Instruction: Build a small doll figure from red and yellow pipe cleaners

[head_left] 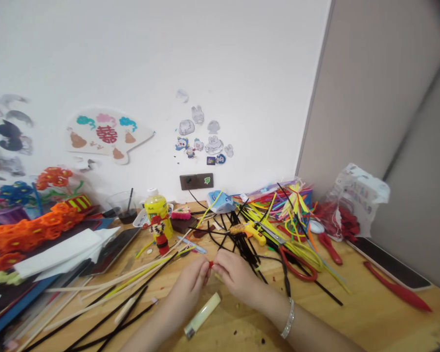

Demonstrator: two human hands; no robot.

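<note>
A wooden desk [370, 313] stands against a white wall [168, 58] dotted with paper cut-outs [201, 134]. Its top is heaped with pipe cleaners [245, 249], a yellow glue gun [249, 233] and red-handled scissors [297, 266]. The left hand [187, 288] and right hand [234, 276] nearly meet above the middle of the desk, their fingers pinched narrowly on a small red piece [210, 264], too small and covered to make out clearly. A pale lighter [201, 315] lies just below the hands.
</note>
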